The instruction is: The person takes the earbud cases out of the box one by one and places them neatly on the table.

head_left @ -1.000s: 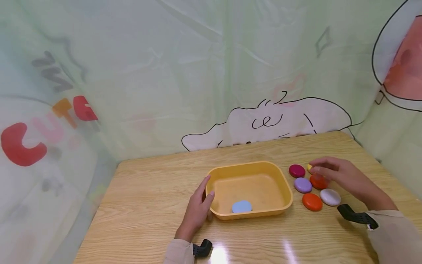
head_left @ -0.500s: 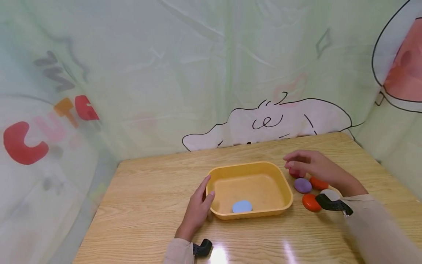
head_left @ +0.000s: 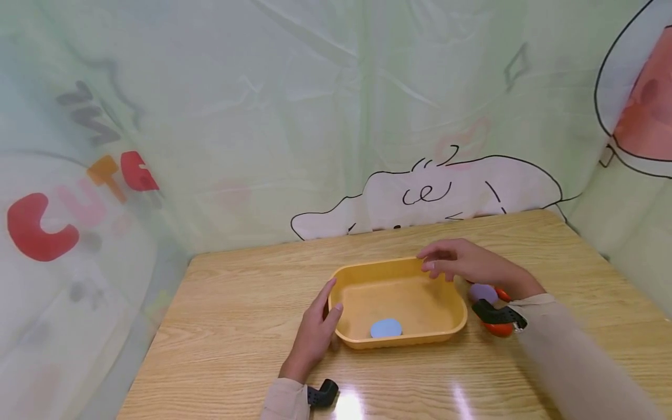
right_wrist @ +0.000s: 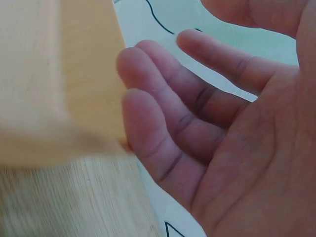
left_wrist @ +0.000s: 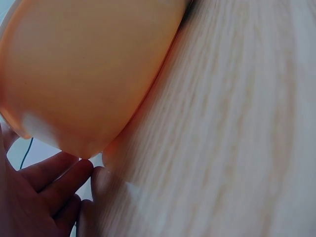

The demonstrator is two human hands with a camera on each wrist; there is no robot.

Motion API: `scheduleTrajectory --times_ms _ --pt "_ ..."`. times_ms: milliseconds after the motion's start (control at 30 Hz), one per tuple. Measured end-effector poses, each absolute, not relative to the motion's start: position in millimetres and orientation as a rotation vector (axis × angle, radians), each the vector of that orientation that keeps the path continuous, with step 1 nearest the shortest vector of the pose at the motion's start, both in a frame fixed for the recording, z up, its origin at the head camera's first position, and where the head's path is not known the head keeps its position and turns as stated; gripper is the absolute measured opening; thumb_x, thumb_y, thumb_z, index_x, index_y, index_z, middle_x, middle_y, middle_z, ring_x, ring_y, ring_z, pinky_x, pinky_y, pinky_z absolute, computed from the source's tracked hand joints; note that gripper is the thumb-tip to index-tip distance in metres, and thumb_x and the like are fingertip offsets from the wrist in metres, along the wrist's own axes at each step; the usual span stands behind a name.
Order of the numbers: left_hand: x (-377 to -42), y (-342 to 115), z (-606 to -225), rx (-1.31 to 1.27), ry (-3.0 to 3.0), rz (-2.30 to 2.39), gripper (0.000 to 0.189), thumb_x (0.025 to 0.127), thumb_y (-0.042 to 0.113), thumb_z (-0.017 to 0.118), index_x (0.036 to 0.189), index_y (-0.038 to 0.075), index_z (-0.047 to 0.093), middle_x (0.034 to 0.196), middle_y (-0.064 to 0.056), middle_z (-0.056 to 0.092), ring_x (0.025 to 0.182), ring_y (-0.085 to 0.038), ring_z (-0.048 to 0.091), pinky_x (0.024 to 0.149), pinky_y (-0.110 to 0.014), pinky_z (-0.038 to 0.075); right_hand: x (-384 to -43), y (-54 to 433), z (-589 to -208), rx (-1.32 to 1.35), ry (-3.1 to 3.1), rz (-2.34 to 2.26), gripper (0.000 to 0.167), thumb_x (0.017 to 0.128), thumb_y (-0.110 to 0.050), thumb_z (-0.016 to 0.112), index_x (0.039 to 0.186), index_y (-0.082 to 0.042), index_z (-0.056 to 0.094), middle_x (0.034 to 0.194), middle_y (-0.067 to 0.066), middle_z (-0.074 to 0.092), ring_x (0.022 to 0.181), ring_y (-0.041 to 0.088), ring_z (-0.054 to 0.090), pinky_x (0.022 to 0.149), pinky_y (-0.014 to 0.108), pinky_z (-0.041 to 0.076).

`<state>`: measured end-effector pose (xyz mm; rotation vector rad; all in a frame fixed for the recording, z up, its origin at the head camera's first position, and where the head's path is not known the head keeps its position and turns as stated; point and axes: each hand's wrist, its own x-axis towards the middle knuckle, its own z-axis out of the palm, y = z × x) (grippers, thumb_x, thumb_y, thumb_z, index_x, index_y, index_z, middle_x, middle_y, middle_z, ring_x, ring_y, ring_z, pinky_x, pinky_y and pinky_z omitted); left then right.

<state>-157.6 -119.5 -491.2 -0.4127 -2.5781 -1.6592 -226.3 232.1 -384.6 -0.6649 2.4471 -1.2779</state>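
My left hand [head_left: 315, 326] lies against the left side of a yellow plastic tray [head_left: 399, 266], fingers along its outer wall and thumb at the rim. In the left wrist view, the fingers [left_wrist: 64, 185] are nearly straight beside the tray wall [left_wrist: 94, 74]. A light blue, smooth rounded piece [head_left: 385, 328] rests inside the tray near the front. Over the tray's back right corner is my right hand [head_left: 462, 259], palm down with loosely bent fingers. The right wrist view shows its thumb and fingers [right_wrist: 148, 118] apart, with nothing visible between them.
Right of the tray, partly under my right arm, lie similar rounded pieces: a purple one [head_left: 483, 293], a red one [head_left: 503, 295] and an orange-red one [head_left: 499, 329]. A printed cloth [head_left: 273, 146] hangs behind the wooden table [head_left: 220, 326].
My right hand has moved left, from above the rounded pieces to the tray's back right corner. My forearm now covers several pieces. The left hand and tray stay put.
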Motion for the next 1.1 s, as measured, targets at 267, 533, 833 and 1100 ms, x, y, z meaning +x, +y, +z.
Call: scheduleTrajectory --times_ms 267,533,833,1100 --pt "-157.8 -120.0 -491.7 -0.411 -2.588 -1.655 0.054 0.106 0.037 0.049 0.157 0.034 0.031 0.159 0.007 0.033 0.146 -0.015 0.029 0.118 -0.044 0.027 -232.9 210.7 -390.4 -0.794 2.337 -1.233 0.033 0.099 -0.023 0.065 0.127 -0.007 0.063 0.112 0.013 0.068 0.098 0.027 0.065 0.077 0.039 0.058" --pt "-156.0 -119.4 -486.9 -0.402 -2.569 -1.674 0.054 0.106 0.031 0.051 0.157 0.030 0.033 0.159 0.004 0.035 0.146 -0.017 0.030 0.119 -0.046 0.026 -239.6 191.9 -399.1 -0.921 2.170 -1.117 0.042 0.092 -0.016 0.071 0.132 -0.005 0.062 0.117 0.018 0.065 0.103 0.030 0.062 0.081 0.044 0.059" --pt "-158.9 -119.5 -492.5 -0.418 -2.577 -1.653 0.054 0.106 0.036 0.049 0.157 0.033 0.032 0.158 0.005 0.035 0.146 -0.017 0.031 0.118 -0.045 0.027 -239.2 175.9 -399.4 -0.951 1.963 -1.045 0.047 0.093 -0.006 0.067 0.139 -0.001 0.057 0.127 0.014 0.063 0.115 0.038 0.060 0.089 0.029 0.055" --pt "-159.3 -118.7 -492.0 -0.407 -2.580 -1.641 0.055 0.105 0.034 0.050 0.158 0.030 0.033 0.158 0.005 0.036 0.145 -0.017 0.032 0.118 -0.046 0.027 -241.1 159.9 -407.8 -0.951 1.923 -0.955 0.051 0.089 -0.005 0.070 0.139 -0.006 0.059 0.128 0.008 0.065 0.113 0.031 0.063 0.092 0.027 0.054"
